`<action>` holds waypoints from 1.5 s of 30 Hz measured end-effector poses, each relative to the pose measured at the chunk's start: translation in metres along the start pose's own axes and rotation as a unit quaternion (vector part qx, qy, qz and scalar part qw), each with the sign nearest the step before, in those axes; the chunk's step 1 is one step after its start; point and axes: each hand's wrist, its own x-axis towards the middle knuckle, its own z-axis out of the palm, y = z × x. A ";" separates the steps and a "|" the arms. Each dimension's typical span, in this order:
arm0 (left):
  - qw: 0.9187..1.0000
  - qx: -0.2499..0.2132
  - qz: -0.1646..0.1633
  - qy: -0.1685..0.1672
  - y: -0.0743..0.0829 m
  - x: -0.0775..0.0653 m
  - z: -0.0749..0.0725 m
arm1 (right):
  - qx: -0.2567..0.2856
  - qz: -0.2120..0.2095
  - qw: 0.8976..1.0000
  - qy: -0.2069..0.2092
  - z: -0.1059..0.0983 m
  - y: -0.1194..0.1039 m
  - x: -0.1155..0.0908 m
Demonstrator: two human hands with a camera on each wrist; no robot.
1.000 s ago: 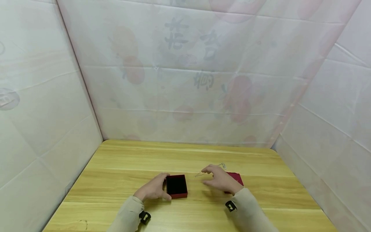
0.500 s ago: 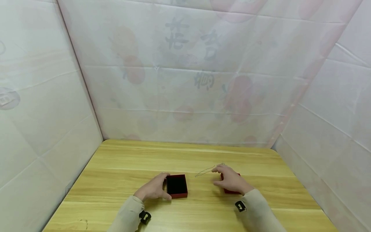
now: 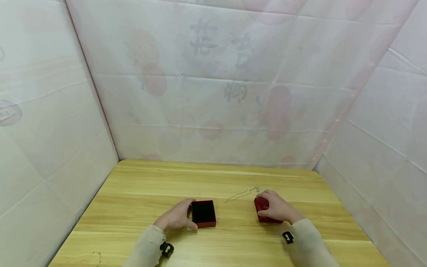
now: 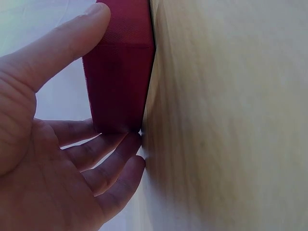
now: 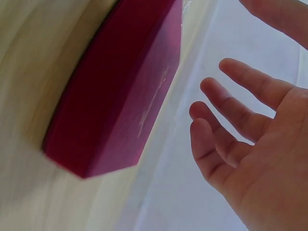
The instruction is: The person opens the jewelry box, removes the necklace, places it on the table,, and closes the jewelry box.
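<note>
A small square red box [image 3: 206, 224] with a black inside stands on the table, its top uncovered. My left hand [image 3: 178, 216] holds it at its left side; in the left wrist view the thumb lies on one face of the red box [image 4: 118, 91] and the fingertips meet another. Over a red lid [image 3: 261, 203] with gold lettering hovers my right hand [image 3: 279, 208], partly hiding it. The right wrist view has the fingers loosely bent, apart from the lid [image 5: 120, 106]. Just beyond the lid lies a thin silver necklace [image 3: 257, 189].
The wooden table [image 3: 173, 181] carries these things near its middle. Pale printed cloth [image 3: 213, 111] hangs behind it, and plain cloth walls [image 3: 43, 148] close off both sides. Black straps [image 3: 166, 250] sit on both wrists.
My right hand has moved right, away from the necklace and over the red lid. The necklace now shows in full. My left hand and the box have stayed put.
</note>
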 end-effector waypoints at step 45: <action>1.000 0.001 -0.001 0.003 -0.003 0.000 0.000 | 0.017 0.067 0.996 -0.062 0.006 0.045 -0.015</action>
